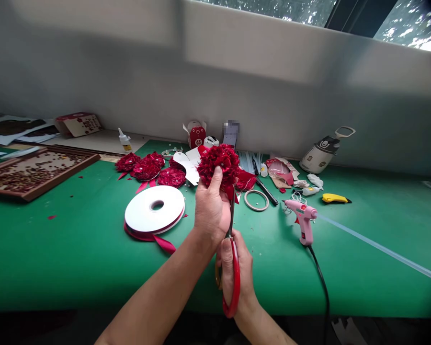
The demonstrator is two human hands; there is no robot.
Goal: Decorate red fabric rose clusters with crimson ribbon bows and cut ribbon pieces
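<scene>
My left hand [211, 206] is closed round a dark red fabric flower [221, 163], its thumb pressed on the petals near the centre. In my right hand [240, 268] is a pair of red-handled scissors [232, 287], blades pointing up and away from me. The blades reach the red ribbon tails [231, 190] under the flower; whether the fabric lies between them I cannot tell. Left of my hands lies a white spool [138, 211] with a loose end of red ribbon [164, 244]. More red flowers [147, 166] lie behind the spool.
A pink glue gun [301, 215] with a black cable stands at the right, near a yellow cutter [334, 198] and a bottle [319, 154]. A tape roll [256, 200] and black pen [267, 191] lie mid-table. At the left is a wooden tray [28, 195]; a glue bottle [124, 141] stands behind.
</scene>
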